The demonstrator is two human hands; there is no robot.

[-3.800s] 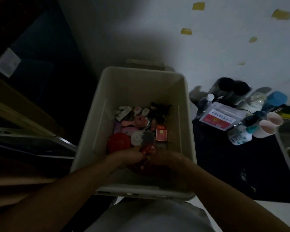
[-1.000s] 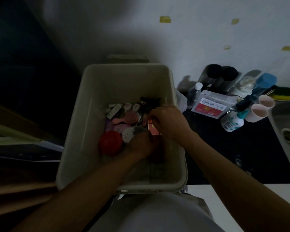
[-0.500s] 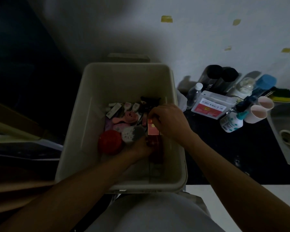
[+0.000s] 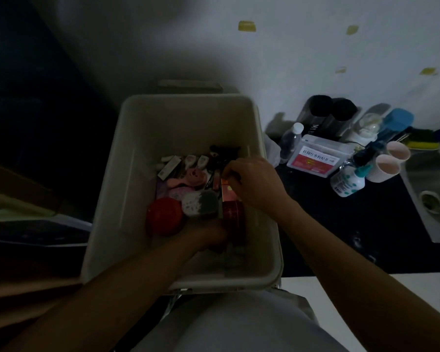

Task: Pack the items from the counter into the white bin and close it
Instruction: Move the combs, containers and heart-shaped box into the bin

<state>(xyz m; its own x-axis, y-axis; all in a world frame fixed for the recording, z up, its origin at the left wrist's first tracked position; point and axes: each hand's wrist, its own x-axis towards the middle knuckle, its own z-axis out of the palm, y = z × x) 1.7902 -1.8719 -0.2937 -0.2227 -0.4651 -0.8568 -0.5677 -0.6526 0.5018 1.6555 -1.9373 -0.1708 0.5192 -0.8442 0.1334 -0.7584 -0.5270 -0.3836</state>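
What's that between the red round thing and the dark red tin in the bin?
A grey-and-white sponge lies between the red round thing and the dark red tin; the head view shows it.

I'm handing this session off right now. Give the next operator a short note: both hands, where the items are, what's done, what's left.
Left hand: low in the white bin, against the dark red tin; too dark to tell if it grips.
Right hand: in the bin, fingers curled on the top edge of the red box.
Done: red round container, sponge, pink brush and other small items lie in the bin.
Left: labelled pouch, clear bottle, two pink cups, pump bottle and dark tumblers are on the counter; the bin is open.
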